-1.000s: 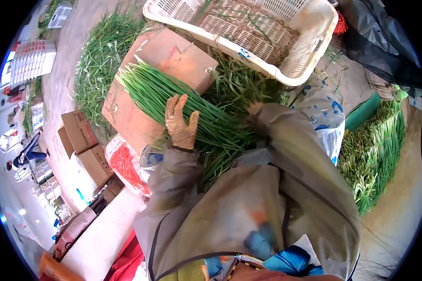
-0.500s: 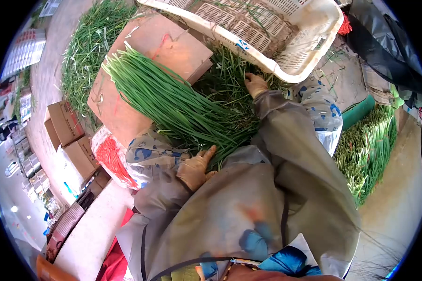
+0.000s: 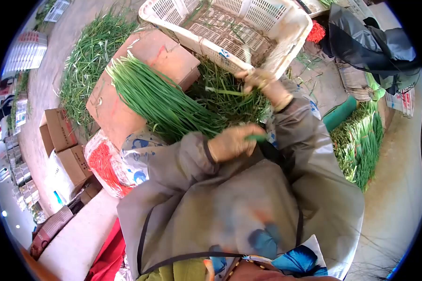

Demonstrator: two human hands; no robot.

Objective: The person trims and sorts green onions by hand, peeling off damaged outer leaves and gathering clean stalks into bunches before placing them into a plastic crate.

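A bundle of long green stalks with pale ends (image 3: pixel 159 93) lies slantwise across a reddish-brown board (image 3: pixel 115 105). Beside its lower end is my left hand (image 3: pixel 234 142), gloved, with curled fingers round some green leaves; motion blurs it. My right hand (image 3: pixel 266 86), also gloved and blurred, is over the loose greens (image 3: pixel 220 91) near the crate's front edge. Its fingers are bent, and a pale stalk end shows by the fingertips; whether they grip it is unclear.
A dirty white plastic crate (image 3: pixel 199 44) stands just beyond the hands. Loose greens (image 3: pixel 91 61) are heaped at the left. Cardboard boxes (image 3: pixel 63 131) and red ties (image 3: pixel 105 164) lie at the left; tied green bundles (image 3: pixel 363 145) stand at the right, by a green roll (image 3: pixel 338 114).
My left hand has moved from the bundle's side to the right, in front of my body, and its fingers have curled. The right hand has come into view from the greens, raised near the crate.
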